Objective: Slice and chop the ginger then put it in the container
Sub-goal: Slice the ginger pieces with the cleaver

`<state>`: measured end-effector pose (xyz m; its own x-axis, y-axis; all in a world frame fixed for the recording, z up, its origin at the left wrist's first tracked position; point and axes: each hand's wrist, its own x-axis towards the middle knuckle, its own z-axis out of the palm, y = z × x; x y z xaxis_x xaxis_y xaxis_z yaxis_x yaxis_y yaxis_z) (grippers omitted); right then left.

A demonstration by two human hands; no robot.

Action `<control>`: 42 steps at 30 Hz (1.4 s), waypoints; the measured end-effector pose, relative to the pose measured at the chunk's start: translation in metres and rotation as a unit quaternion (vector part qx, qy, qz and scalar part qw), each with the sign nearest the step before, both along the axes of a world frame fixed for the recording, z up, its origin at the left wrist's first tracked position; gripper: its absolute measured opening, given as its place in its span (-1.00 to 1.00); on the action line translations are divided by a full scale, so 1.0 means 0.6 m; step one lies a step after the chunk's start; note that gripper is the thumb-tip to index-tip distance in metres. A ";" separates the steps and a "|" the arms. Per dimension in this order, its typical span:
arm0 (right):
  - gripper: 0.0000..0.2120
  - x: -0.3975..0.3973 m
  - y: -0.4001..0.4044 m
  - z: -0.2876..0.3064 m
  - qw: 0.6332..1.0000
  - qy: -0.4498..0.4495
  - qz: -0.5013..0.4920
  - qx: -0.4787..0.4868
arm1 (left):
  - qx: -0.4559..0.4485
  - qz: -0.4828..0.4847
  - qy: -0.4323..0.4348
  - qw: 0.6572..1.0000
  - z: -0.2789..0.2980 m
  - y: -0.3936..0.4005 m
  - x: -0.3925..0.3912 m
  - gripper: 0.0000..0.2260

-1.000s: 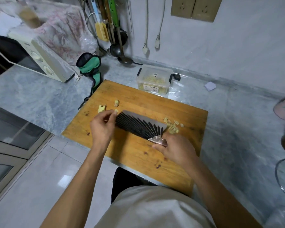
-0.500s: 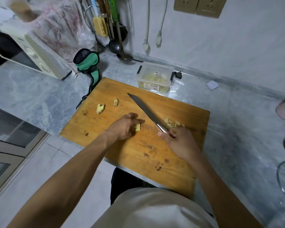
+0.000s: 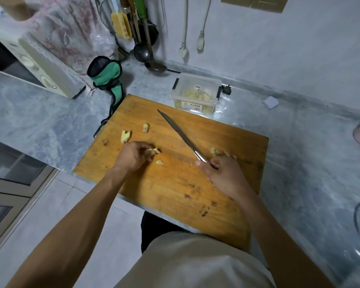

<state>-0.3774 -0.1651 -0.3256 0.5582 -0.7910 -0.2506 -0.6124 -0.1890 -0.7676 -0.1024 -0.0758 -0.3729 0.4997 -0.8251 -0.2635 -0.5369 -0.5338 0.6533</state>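
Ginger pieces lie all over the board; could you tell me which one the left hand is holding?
The piece at the left hand's fingertips; the others lie loose on the board.

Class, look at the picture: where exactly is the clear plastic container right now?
In the head view, the container stands on the marble counter just beyond the cutting board's far edge, near the wall, beyond the knife tip.

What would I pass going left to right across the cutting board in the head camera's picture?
Larger ginger chunk → smaller ginger chunk → left hand pinching a ginger piece → knife → chopped ginger pile, beside the right hand gripping the knife's handle.
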 end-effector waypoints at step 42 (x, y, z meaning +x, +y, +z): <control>-0.44 -0.103 -0.005 0.034 0.998 -0.014 -0.063 0.005 | -0.063 0.007 -0.077 0.995 -0.017 -0.019 -0.176 -0.84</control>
<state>-0.4394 -0.1678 -0.3053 0.4609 -0.8533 -0.2437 -0.6092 -0.1045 -0.7861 -0.2080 -0.0875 -0.3833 0.5380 -0.8393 -0.0786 -0.6283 -0.4614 0.6263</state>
